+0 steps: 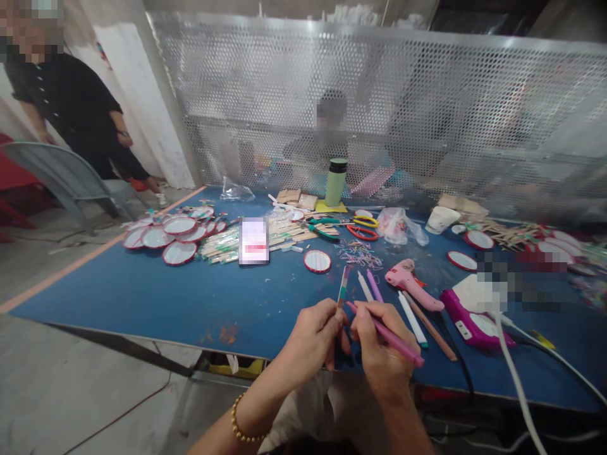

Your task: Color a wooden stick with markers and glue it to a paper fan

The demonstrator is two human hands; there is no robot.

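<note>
My left hand [317,332] pinches a flat wooden stick [343,287] that points up and away, with purple and green bands of colour near its far end. In my right hand [386,351] is a pink marker pen [396,341], held like a pencil, its tip close beside the stick; whether it touches I cannot tell. Just beyond my hands lie a white pen [365,285], a purple pen [374,286] and a white pen with a teal end [413,320]. A pink glue gun [413,284] rests to their right.
A round red-rimmed disc [317,261], a phone [253,241], pliers [325,229] and scissors [363,229] lie farther back. Stacked discs [177,225] are at left. A green bottle [336,183] stands before a perforated metal screen [246,95]. A purple power strip [474,322] with cables sits right. A person [71,107] stands back left.
</note>
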